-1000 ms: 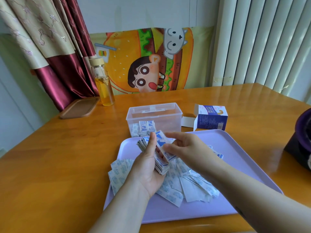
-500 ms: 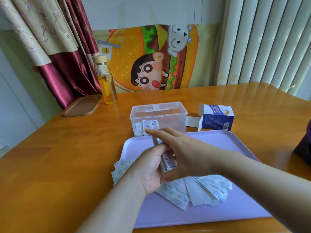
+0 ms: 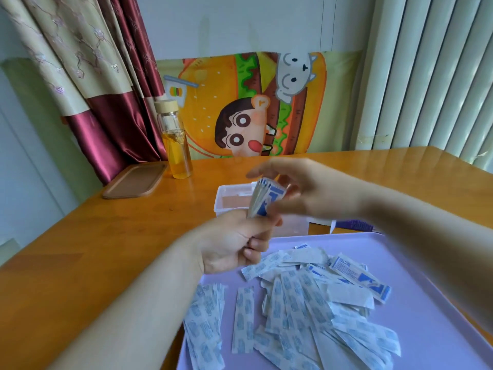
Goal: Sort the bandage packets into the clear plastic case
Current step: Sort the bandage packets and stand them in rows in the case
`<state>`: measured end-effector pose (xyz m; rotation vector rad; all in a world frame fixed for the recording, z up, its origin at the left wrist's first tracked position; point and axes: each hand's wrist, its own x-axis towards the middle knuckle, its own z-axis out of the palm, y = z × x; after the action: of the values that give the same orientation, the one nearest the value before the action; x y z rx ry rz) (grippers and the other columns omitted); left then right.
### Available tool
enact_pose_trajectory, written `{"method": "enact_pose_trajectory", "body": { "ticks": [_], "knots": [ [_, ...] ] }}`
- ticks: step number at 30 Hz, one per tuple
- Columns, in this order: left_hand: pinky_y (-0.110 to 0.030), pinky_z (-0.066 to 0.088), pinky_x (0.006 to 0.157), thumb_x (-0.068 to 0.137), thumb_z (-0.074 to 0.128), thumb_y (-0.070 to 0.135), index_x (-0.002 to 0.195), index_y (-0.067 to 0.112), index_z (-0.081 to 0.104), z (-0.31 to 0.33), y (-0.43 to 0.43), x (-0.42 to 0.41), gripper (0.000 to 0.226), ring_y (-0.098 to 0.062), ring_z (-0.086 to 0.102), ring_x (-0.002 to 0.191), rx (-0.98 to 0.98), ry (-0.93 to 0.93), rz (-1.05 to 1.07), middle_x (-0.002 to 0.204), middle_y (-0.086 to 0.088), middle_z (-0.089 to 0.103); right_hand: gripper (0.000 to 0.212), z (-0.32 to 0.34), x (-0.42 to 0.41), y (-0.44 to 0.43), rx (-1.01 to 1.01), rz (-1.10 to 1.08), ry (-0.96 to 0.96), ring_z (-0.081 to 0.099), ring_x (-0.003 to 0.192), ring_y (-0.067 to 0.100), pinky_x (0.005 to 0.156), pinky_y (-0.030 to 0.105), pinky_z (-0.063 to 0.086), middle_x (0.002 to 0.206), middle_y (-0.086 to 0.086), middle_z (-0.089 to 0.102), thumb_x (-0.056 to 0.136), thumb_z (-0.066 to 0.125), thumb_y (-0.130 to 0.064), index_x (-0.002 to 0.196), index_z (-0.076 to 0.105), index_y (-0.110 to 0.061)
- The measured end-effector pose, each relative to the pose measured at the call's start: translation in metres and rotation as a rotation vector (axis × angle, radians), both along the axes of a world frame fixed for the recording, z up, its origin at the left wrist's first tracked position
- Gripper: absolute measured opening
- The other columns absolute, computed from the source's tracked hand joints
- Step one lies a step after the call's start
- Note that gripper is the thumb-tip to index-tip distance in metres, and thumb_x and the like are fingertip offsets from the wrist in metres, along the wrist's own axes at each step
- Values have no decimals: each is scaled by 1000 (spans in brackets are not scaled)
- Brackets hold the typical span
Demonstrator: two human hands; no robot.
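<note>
Gripping an upright stack of bandage packets (image 3: 264,198) in curled fingers, left hand (image 3: 234,241) holds it in front of the clear plastic case (image 3: 226,201). Right hand (image 3: 314,193) is blurred beside the stack's top, fingers loosely bent; can't tell if it grips. Loose packets (image 3: 306,297) lie piled on lilac tray (image 3: 426,263).

You were working in a home, in what looked like a living or dining corner. The polished wooden tabletop (image 3: 80,252) stood by heavy draped curtains (image 3: 106,108) in cream and maroon satin, with pale vertical blinds (image 3: 432,76) on your right. A cartoon burger cloth (image 3: 240,84) hung behind it. At the far edge stood a glass bottle (image 3: 176,148) of amber drink, beside a brown tray (image 3: 134,180).
</note>
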<state>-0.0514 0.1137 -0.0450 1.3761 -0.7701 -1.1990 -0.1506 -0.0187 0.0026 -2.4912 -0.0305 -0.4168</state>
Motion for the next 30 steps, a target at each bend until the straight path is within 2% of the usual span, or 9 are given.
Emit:
{"method": "enact_pose_trajectory", "body": {
  "ticks": [3, 8, 10, 12, 14, 17, 20, 25, 30],
  "knots": [
    [-11, 23, 39, 86, 55, 25, 86, 12, 51, 13, -11, 24, 13, -2, 27, 45, 35, -61, -47, 54, 7, 30, 22, 7, 15, -15, 254, 13, 78, 60, 72, 12, 69, 22, 54, 97, 14, 66, 84, 67, -6, 104, 64, -14],
    [-10, 25, 40, 93, 53, 21, 92, 14, 53, 27, -40, 47, 8, -2, 30, 46, 16, -129, -27, 56, 6, 33, 6, -3, 43, -34, 582, -42, 57, 57, 69, 18, 65, 22, 50, 78, 13, 63, 83, 65, -2, 88, 63, -6],
    [-13, 35, 44, 94, 54, 25, 97, 15, 54, 29, -51, 52, 10, -3, 39, 50, 0, -310, 64, 62, 5, 45, 5, -4, 52, -41, 541, -132, -10, 57, 65, 12, 63, 21, 49, 74, 6, 65, 84, 66, -6, 87, 64, -8],
    [-20, 47, 56, 95, 52, 33, 109, 20, 52, 28, -59, 57, 19, -7, 57, 64, -20, -586, 174, 82, 4, 60, 8, -6, 61, -48, 494, -225, -68, 56, 61, 8, 63, 20, 50, 71, -2, 65, 85, 66, -8, 84, 64, -16],
    [-29, 54, 69, 97, 44, 36, 118, 23, 47, 25, -65, 63, 25, -9, 66, 78, -40, -782, 236, 95, 6, 62, 8, -6, 68, -56, 498, -310, -108, 55, 62, 8, 64, 21, 51, 72, -2, 64, 87, 64, -11, 84, 63, -19],
    [-44, 53, 79, 101, 33, 32, 117, 21, 47, 19, -75, 70, 23, -14, 63, 76, -20, -955, 329, 88, 3, 59, 2, -11, 81, -60, 884, -315, -91, 53, 65, 10, 64, 21, 49, 78, 5, 62, 88, 62, -9, 90, 61, -8],
    [-42, 50, 69, 101, 30, 38, 116, 16, 48, 13, -87, 75, 32, -19, 59, 76, 23, -959, 396, 88, -4, 59, 6, -22, 95, -55, 1153, -282, -72, 56, 67, 10, 61, 17, 50, 83, 8, 64, 91, 58, -8, 96, 61, -5],
    [-28, 41, 57, 100, 29, 42, 113, 13, 46, 6, -104, 83, 36, -20, 61, 81, 111, -957, 359, 93, -4, 60, 9, -35, 109, -59, 1135, -425, -110, 55, 69, 10, 59, 17, 47, 89, 7, 65, 91, 60, -14, 98, 61, -8],
    [-45, 51, 87, 98, 22, 53, 115, 15, 48, -7, -114, 89, 49, -25, 64, 92, 228, -1045, 282, 97, -5, 66, 12, -41, 114, -71, 1068, -474, -47, 54, 68, 9, 60, 18, 46, 88, 6, 64, 90, 62, -14, 100, 62, -7]
  ]
}}
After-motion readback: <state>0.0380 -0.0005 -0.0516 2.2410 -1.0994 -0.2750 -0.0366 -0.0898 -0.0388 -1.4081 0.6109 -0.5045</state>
